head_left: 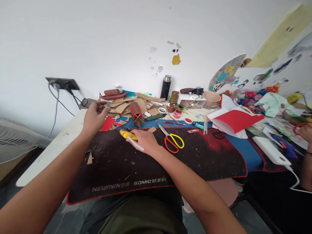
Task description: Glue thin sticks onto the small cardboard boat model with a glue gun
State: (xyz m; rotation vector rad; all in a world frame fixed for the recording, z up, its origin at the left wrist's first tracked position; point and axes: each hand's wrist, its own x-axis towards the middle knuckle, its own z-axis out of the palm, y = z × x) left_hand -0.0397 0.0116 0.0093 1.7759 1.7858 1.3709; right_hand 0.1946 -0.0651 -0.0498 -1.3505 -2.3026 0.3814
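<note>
My right hand (146, 140) is closed around a yellow tool (127, 134) that looks like a hot glue gun, above the black desk mat (146, 167). A white stick (135, 143) slants from it beside my fingers. Up and to the left, my left hand (96, 117) is loosely curled with fingers apart, and I see nothing in it. Red paper pieces (106, 123) lie just right of that hand. A small brown and red cardboard model (136, 112) stands beyond my right hand. Scissors (173, 139) with red and yellow handles lie open to the right.
Cardboard scraps (122, 105) and a model boat (112, 94) fill the back left. A black thermos (166, 87) stands by the wall. Red sheets (235, 121) and a white power bank (271, 151) lie rightward. Another person's hand (305, 131) shows at the right edge.
</note>
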